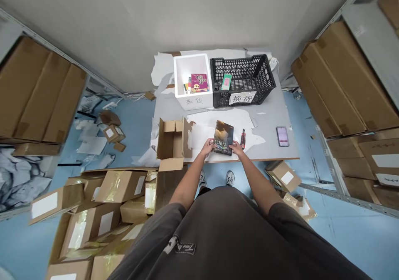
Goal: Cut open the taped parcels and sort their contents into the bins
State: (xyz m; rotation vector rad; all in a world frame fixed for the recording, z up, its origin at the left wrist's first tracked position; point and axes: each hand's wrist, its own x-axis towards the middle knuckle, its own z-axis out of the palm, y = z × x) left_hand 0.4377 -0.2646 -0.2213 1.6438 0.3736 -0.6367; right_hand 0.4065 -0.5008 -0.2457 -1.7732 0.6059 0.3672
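A dark book (223,136) with a brownish picture on its cover is held between my two hands near the table's front edge. My left hand (208,147) grips its lower left side, and my right hand (237,148) grips its lower right side. Just right of the book lies a red and black cutter (243,138). An open cardboard box (171,144) stands to the left. Farther back, a white bin (195,101) holds several books, a purple one (199,81) on top. Beside it, a black crate (264,80) contains a green and pink item (226,81).
A phone (282,137) lies at the right of the table (271,120). Many taped cartons (121,186) are piled at the lower left. More boxes (284,176) sit on the floor at right, and shelves with large cartons flank both sides.
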